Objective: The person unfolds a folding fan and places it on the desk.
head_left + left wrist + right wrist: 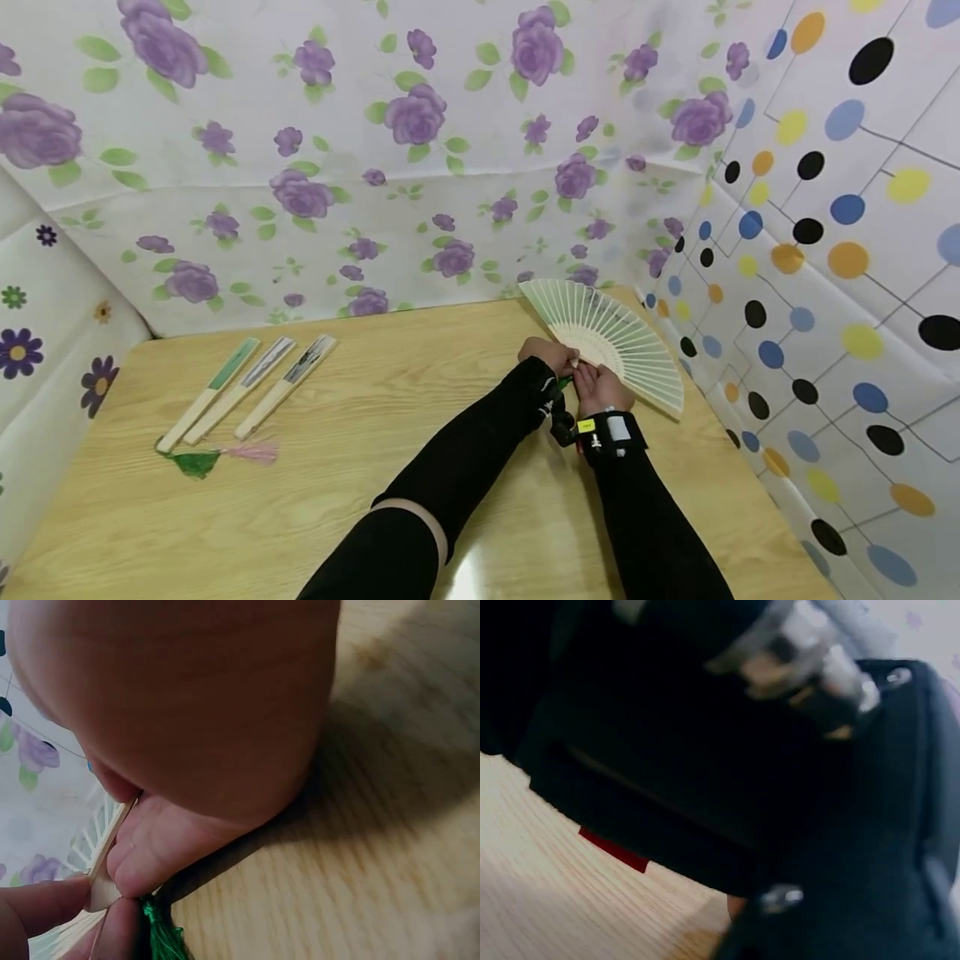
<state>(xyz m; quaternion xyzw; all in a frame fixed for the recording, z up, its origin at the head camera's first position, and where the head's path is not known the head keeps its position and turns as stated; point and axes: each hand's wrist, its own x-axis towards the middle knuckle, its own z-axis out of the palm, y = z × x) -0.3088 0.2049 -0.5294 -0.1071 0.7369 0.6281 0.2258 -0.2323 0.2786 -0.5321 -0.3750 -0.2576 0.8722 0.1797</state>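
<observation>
An unfolded hand fan (626,340) with pale green leaf and light ribs spreads at the table's far right. My left hand (549,355) grips its near-left edge close to the pivot. Just right of it, my right hand (603,390) pinches the pivot end. The left wrist view shows fingers of both hands around the narrow base of the fan (103,891), where a green tassel (160,930) hangs. Black wrist gear (675,750) fills most of the right wrist view and hides the right hand's grip there.
Three folded fans lie side by side on the left of the wooden table (360,500): a green one (207,396), a grey-patterned one (240,390) and a dark-patterned one (285,387). Green (197,463) and pink tassels (253,450) trail below. A dotted wall covering (817,317) borders the right side.
</observation>
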